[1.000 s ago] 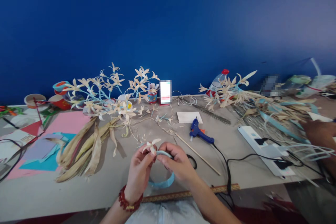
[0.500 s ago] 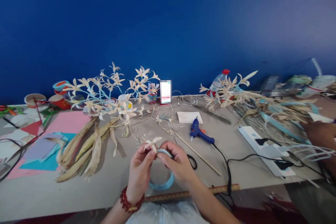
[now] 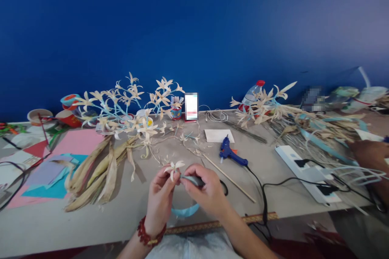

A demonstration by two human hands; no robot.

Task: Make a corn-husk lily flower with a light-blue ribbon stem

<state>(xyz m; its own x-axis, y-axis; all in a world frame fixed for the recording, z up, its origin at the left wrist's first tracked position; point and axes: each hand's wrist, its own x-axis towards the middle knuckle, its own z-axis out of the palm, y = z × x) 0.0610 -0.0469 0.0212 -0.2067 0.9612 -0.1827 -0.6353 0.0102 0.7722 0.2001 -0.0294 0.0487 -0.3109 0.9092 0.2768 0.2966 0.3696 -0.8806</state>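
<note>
Small pale flower [image 3: 174, 169] is up off the desk [image 3: 127, 224], near side, centre; left hand [image 3: 162, 192] has its base pinched between thumb and fingers, petals spread above the fingertips. Right hand [image 3: 208, 190] grips a light blue strip [image 3: 191, 178] in thumb and fingers, strip end right at the flower's base; can't tell if it's wrapped on. Curved blue band [image 3: 186, 211] shows below both hands, looks like the same material, join hidden. Red bead bracelet [image 3: 150, 231] on left wrist. Black loop [image 3: 224, 188] pokes out just behind right hand, rest hidden. Right of that: thin wooden stick [image 3: 230, 178] lying diagonal, then blue glue gun [image 3: 229, 151] on its side, nozzle facing far, white card [image 3: 219, 135] just beyond. Further right, white power strip [image 3: 304, 174] with black plugs in it, another person's hand [image 3: 366, 156] at far right of it. Left side: dry husks [image 3: 106, 186] next to pink paper [image 3: 79, 141]. Far side: flower branches [image 3: 133, 97] left, lit screen [image 3: 191, 107] centre, second flower bunch [image 3: 266, 98] right, by a red-capped bottle [image 3: 252, 94]; blue wall [image 3: 194, 28] behind
</note>
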